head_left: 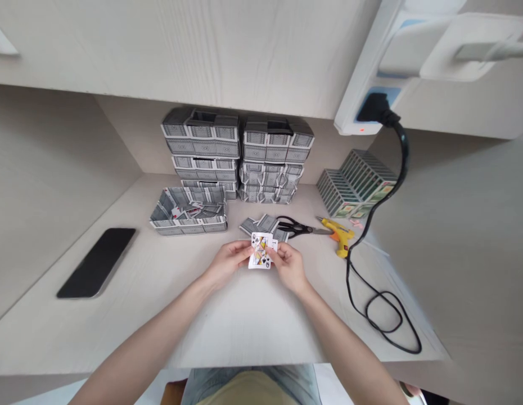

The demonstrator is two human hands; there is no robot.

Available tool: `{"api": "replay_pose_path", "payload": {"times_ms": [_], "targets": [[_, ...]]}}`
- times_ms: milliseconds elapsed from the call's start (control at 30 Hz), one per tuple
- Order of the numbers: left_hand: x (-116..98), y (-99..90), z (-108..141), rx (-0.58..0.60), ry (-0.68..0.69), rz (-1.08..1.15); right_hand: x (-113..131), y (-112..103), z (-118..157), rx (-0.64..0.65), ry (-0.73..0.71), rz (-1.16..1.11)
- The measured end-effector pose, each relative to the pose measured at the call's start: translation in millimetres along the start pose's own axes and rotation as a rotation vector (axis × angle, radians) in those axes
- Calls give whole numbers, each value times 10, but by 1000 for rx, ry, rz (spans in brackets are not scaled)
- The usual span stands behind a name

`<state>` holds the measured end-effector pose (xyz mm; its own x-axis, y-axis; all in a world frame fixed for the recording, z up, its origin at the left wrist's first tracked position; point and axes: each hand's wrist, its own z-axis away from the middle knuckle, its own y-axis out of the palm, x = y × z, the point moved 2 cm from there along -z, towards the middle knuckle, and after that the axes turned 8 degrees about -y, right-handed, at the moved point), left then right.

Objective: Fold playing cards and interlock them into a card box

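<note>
Face up between my hands are a queen playing card (260, 250) and another card (274, 244) partly hidden behind it at the right. The left edge of the queen is pinched by my left hand (231, 260), which is closed on it. My right hand (289, 264) is closed too, its thumb and fingers on the right side of the cards. Just beyond them a loose pile of face-down cards (265, 223) lies on the table, beside the black scissors (297, 227).
Stacked card-covered boxes stand at the back (202, 140) (276, 146). An open card box (189, 226) holds loose cards. A phone (96, 263) lies left. At right are a yellow glue gun (341, 236), its black cable (382, 292) and green card stacks (354, 183).
</note>
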<state>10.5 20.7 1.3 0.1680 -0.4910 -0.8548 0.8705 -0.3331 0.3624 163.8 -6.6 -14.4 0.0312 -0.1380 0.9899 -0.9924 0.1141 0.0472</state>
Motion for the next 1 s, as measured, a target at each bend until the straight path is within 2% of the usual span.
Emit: {"api": "replay_pose_path", "payload": {"times_ms": [200, 400, 567, 700, 1000], "targets": [[5, -14, 13, -99, 14, -32, 40, 21, 20, 38, -5, -11], [5, 19, 38, -128, 34, -14, 24, 31, 27, 51, 2, -9], [-23, 34, 62, -179, 33, -9, 12, 45, 14, 59, 44, -98], [-43, 31, 76, -233, 44, -71, 9, 33, -6, 42, 61, -136], [-43, 7, 78, -272, 108, -183, 12, 31, -14, 30, 116, -232]]}}
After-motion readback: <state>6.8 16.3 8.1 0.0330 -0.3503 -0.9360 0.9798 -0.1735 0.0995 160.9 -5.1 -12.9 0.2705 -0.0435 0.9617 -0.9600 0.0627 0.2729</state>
